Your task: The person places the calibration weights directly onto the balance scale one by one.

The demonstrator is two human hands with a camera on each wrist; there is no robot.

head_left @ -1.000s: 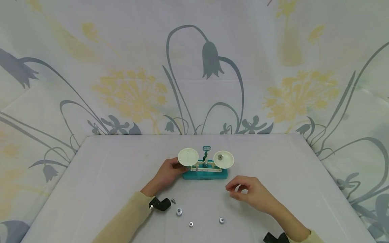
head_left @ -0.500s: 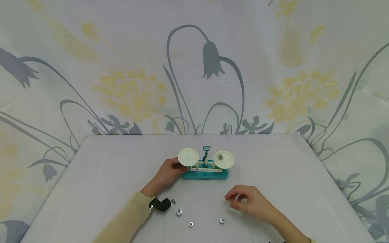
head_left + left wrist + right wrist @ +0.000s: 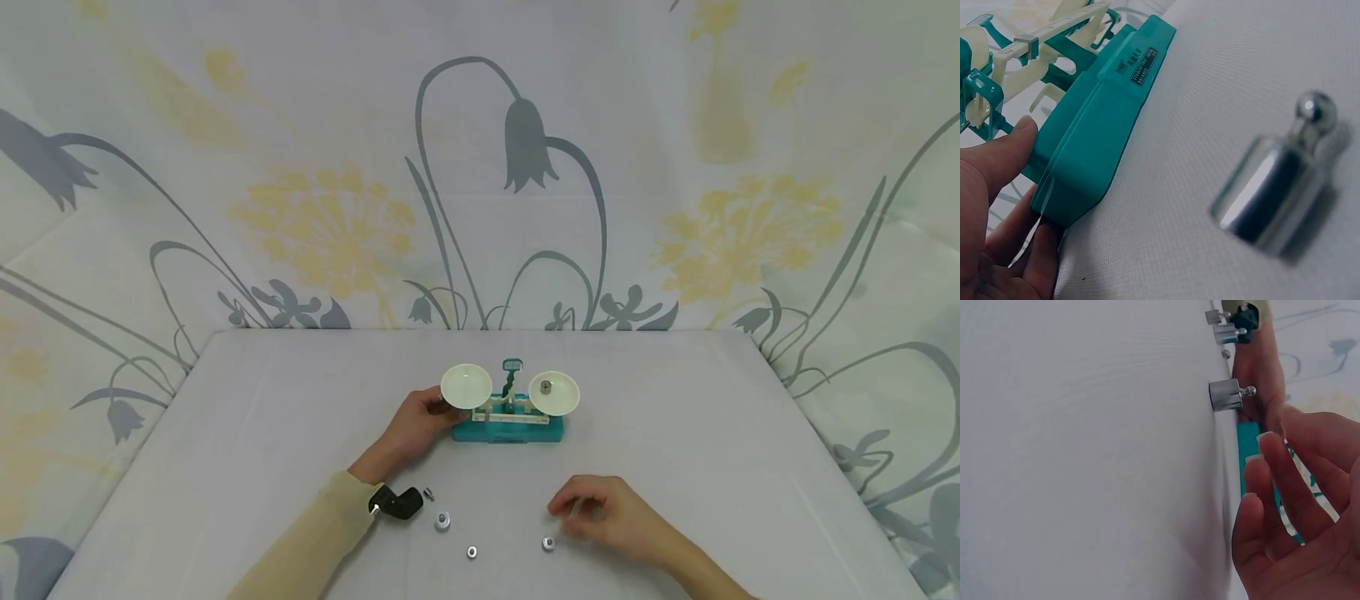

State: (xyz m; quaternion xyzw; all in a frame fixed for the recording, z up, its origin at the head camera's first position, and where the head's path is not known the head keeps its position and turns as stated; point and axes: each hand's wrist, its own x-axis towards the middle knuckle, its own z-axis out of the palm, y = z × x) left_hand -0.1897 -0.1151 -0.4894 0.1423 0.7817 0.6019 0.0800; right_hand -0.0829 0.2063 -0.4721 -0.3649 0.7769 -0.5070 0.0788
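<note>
At frame centre, balance scale (image 3: 508, 414): teal base on the worktop (image 3: 262, 433).
Left hand (image 3: 416, 422): thumb and fingers clamped on the base's left end.
Right hand (image 3: 600, 515): loosely curled, holding nothing, just beside a small weight (image 3: 548, 543).
Right pan (image 3: 554, 393): carries one weight (image 3: 546, 387).

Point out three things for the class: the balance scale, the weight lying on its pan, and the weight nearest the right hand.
balance scale (image 3: 507, 430), head view, teal base front.
weight on pan (image 3: 546, 386), head view, its top.
weight by right hand (image 3: 548, 543), head view, its knob.
</note>
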